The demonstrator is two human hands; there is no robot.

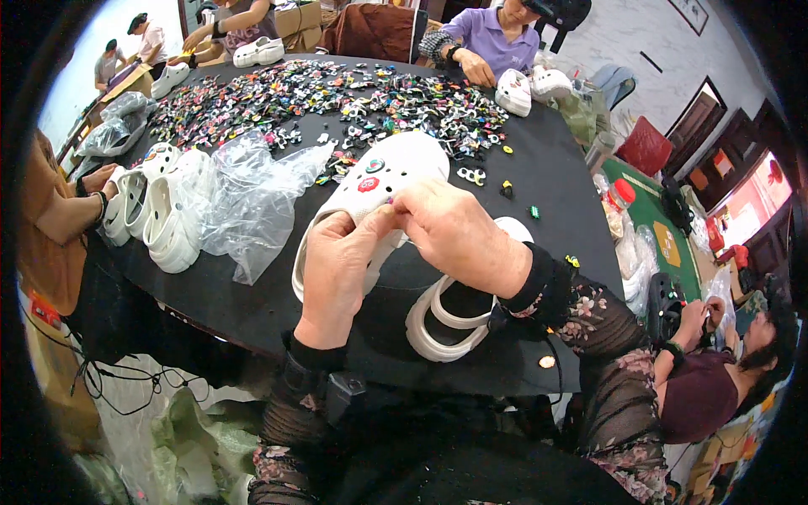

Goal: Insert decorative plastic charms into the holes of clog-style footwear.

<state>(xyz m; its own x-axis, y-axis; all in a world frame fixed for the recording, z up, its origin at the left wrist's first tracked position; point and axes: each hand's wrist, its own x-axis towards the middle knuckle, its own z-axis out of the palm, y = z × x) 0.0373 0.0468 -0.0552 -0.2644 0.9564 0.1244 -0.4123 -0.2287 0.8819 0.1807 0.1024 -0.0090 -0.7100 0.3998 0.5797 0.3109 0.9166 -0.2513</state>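
My left hand [337, 269] and my right hand [459, 231] both grip a white clog shoe [396, 164] over a round black table [555, 181]. The shoe's top carries small coloured charms, among them a red one and a round dark one. My fingertips meet at the shoe's near edge, pinching something too small to make out. A second white clog [446, 316] lies under my right wrist on the table. A wide heap of several small colourful charms [337, 97] covers the far half of the table.
A crumpled clear plastic bag [252, 198] lies left of my hands, beside a row of white clogs [164, 206]. Other people sit around the table: one at the left [59, 210], one in purple at the far side [488, 38], one at the lower right [715, 379].
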